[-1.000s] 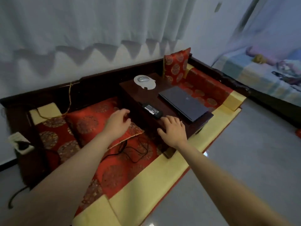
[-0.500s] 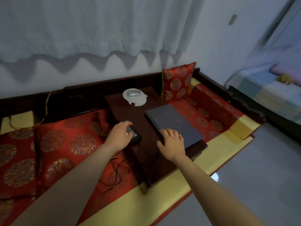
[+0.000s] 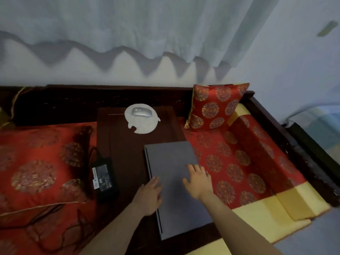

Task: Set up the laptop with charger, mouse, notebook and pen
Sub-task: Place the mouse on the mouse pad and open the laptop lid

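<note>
Head view, looking down on a low dark table set between red patterned cushions. At centre frame, the grey laptop lies shut on the table's right half, its near end reaching toward the bottom of the frame. The right hand rests flat on the lid with the fingers spread and straight, holding nothing. The left hand lies against the laptop's left edge, its fingers fairly straight and, as far as the blur allows, pinching nothing.

The charger sits left of centre at the table's left edge, well apart from the laptop. Its cord loops off over the cushions toward the lower left and is not plugged into the laptop on any side that shows. The mouse rests on a white pad at the table's far end, upper centre of the frame, well away from the laptop. No notebook or pen is in view.

By my reading the task is at an early stage. Laptop, charger and mouse are all on or at the table, but nothing is yet arranged for use. Still to do: raise the lid, connect the charger, bring the mouse within reach, and fetch and lay out the notebook and pen. With both hands on the laptop, turning it or opening it looks like the step in hand
</note>
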Available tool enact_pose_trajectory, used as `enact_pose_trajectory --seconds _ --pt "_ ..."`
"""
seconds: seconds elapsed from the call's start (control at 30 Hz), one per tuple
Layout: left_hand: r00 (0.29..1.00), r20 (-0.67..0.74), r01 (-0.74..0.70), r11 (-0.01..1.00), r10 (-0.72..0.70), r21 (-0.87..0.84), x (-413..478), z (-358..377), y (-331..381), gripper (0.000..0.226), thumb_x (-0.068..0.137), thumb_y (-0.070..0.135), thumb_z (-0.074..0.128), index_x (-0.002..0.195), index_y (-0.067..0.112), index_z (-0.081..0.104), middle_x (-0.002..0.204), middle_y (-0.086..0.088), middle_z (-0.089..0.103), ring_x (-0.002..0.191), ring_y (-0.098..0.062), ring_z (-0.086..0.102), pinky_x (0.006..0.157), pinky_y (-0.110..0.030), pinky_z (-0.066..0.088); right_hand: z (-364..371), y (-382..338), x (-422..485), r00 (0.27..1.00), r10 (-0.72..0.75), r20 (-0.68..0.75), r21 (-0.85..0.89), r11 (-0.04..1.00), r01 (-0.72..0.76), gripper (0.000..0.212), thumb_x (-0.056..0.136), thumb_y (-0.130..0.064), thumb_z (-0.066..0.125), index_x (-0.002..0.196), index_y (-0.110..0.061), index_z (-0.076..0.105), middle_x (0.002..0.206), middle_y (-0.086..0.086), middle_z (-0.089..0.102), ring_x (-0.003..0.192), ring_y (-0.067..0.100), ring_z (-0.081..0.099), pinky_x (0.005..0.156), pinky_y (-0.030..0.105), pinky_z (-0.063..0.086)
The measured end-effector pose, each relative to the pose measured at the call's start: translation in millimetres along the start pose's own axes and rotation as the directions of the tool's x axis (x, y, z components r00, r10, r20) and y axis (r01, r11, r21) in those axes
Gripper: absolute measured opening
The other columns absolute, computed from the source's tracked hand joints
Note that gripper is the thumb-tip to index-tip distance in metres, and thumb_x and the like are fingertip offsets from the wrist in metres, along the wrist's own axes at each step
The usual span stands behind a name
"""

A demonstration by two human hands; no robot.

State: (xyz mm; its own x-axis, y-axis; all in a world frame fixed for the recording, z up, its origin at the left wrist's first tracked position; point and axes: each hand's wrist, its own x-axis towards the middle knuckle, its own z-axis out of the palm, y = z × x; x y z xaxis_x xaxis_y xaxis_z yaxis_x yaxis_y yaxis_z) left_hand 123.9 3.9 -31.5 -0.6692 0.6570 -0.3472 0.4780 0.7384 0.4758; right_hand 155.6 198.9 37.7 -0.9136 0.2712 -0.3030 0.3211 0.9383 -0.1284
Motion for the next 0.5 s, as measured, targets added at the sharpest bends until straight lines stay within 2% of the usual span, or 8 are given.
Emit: enact_pose_trajectory --seconds 0.03,0.1,0.13,0.2,0.3,0.4,0.5 --pt "1.0 -0.029 0.012 0.998 -0.01 0.066 0.2 6.9 3.9 0.049 0.096 0.03 0.035 0.144 0.018 0.037 0.159 0.002 0.01 0.148 -0.018 0.011 0.114 -0.049 0.026 -3.1 7.6 19.9 1.0 -0.009 -0.006 -0.002 1.0 0.009 0.057 0.092 -0.038 0.046 0.143 -0.021 0.03 0.146 0.001 0.035 0.135 0.026 0.028 0.111 0.05 0.027" --pt "0.993 -0.086 0.088 0.993 -0.081 0.082 -1.1 25.3 8.9 0.046 0.082 0.036 0.041 0.122 0.03 0.062 0.146 0.009 0.038 0.133 -0.009 0.044 0.095 -0.04 0.048 -5.2 17.0 61.1 0.997 -0.082 -0.006 0.004 0.997 0.082 0.056 0.092 -0.039 0.046 0.142 -0.021 0.031 0.145 0.001 0.037 0.134 0.026 0.03 0.11 0.049 0.03" --pt "0.985 -0.135 0.12 0.988 -0.106 0.099 2.8 29.2 10.1 0.045 0.073 0.041 0.043 0.109 0.034 0.069 0.135 0.012 0.055 0.122 -0.005 0.055 0.085 -0.035 0.054 -7.1 17.2 84.7 0.99 -0.138 -0.003 -0.002 0.99 0.138 0.055 0.092 -0.039 0.046 0.142 -0.021 0.032 0.145 0.001 0.037 0.134 0.026 0.03 0.109 0.049 0.03" --pt "0.974 -0.192 0.145 0.984 -0.123 0.106 8.3 30.9 14.3 0.044 0.064 0.043 0.045 0.095 0.035 0.074 0.117 0.014 0.069 0.109 -0.003 0.064 0.079 -0.031 0.055 -6.9 15.6 118.4 0.978 -0.209 0.01 -0.006 0.978 0.209 0.054 0.092 -0.039 0.046 0.141 -0.02 0.034 0.145 0.003 0.038 0.134 0.026 0.031 0.107 0.05 0.03" --pt "0.956 -0.253 0.187 0.971 -0.145 0.151 19.7 27.8 23.3 0.032 0.062 0.044 0.048 0.074 0.032 0.075 0.096 0.014 0.075 0.09 -0.004 0.069 0.079 -0.024 0.054 0.9 7.4 153.9 0.954 -0.299 0.035 0.004 0.954 0.299 0.056 0.092 -0.038 0.044 0.144 -0.019 0.031 0.151 0.005 0.032 0.137 0.028 0.029 0.107 0.05 0.03" --pt "0.942 -0.305 0.204 0.96 -0.14 0.191 41.3 9.2 25.8 0.025 0.068 0.045 0.052 0.062 0.027 0.069 0.067 0.013 0.067 0.065 -0.007 0.064 0.065 -0.022 0.048 9.9 -0.6 185.3 0.928 -0.361 0.096 0.016 0.932 0.361 0.06 0.094 -0.038 0.042 0.148 -0.022 0.023 0.155 0.005 0.025 0.141 0.026 0.021 0.111 0.052 0.026" --pt "0.907 -0.381 0.276 0.938 -0.181 0.21 65.7 -15.2 8.3 0.026 0.072 0.043 0.049 0.058 0.025 0.062 0.059 0.009 0.063 0.056 -0.011 0.061 0.055 -0.024 0.046 20.1 -4.2 202.6 0.91 -0.398 0.117 -0.04 0.914 0.405 0.058 0.096 -0.04 0.037 0.148 -0.021 0.023 0.155 0.004 0.026 0.142 0.025 0.021 0.114 0.055 0.018"
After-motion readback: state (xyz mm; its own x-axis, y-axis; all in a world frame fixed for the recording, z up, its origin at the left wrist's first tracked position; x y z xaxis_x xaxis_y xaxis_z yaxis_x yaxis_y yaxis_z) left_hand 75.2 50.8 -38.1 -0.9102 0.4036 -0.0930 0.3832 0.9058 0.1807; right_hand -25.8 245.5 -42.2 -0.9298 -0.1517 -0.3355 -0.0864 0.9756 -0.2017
